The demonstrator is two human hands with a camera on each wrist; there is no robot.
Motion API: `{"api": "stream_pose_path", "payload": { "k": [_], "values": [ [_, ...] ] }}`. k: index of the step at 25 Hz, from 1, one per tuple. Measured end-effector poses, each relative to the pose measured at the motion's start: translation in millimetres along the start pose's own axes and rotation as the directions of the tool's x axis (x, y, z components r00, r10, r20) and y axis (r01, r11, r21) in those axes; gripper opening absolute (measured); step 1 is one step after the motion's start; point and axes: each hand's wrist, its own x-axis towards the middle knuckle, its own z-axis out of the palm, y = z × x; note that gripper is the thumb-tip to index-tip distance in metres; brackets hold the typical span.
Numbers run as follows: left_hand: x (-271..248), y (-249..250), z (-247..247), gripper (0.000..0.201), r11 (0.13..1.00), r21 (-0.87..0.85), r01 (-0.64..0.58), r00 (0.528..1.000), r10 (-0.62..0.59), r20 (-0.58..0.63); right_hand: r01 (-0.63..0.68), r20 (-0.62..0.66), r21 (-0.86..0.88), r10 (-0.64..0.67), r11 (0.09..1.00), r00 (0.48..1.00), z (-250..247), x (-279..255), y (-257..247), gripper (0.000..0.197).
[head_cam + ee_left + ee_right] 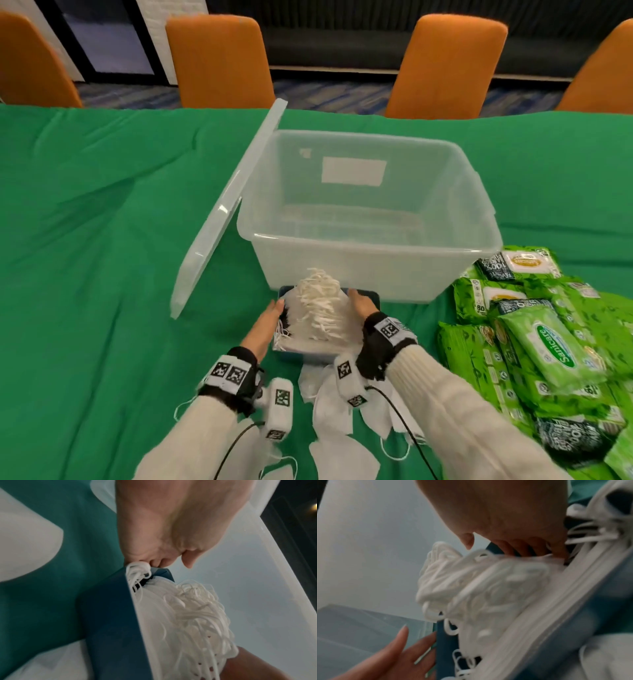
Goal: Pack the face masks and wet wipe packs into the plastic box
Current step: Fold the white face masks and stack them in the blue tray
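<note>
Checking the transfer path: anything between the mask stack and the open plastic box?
Only the plastic box's near wall: the mask stack in its blue carton sits right against it and must be lifted over the rim. The lid leans off the box's left side, opening uncovered. Left hand and right hand flank the stack.

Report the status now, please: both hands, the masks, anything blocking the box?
Left hand and right hand grip the blue mask carton. Mask stack inside, not packed. Plastic box open, path clear.
</note>
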Motion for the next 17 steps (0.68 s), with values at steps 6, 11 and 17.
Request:
{"api": "stream_pose_path", "payload": {
  "k": [6, 11, 17],
  "values": [
    [-11, -3, 9, 0.072, 0.995, -0.101, 0.028, 0.993, -0.016, 0.119, -0.106, -0.032, 0.136, 0.111, 0.985, 0.993, 34, 20, 1, 0.059],
    [-12, 1, 11, 0.061, 0.988, -0.148, 0.053, 0.987, -0.028, 0.161, -0.135, -0.058, 0.22, 0.151, 0.966, 0.987, 30, 31, 13, 0.065],
    [-31, 16, 17, 0.062, 0.992, -0.123, 0.017, 0.981, 0.007, 0.192, -0.087, -0.01, 0.224, 0.091, 0.971, 0.996, 27, 17, 12, 0.068]
  ]
}}
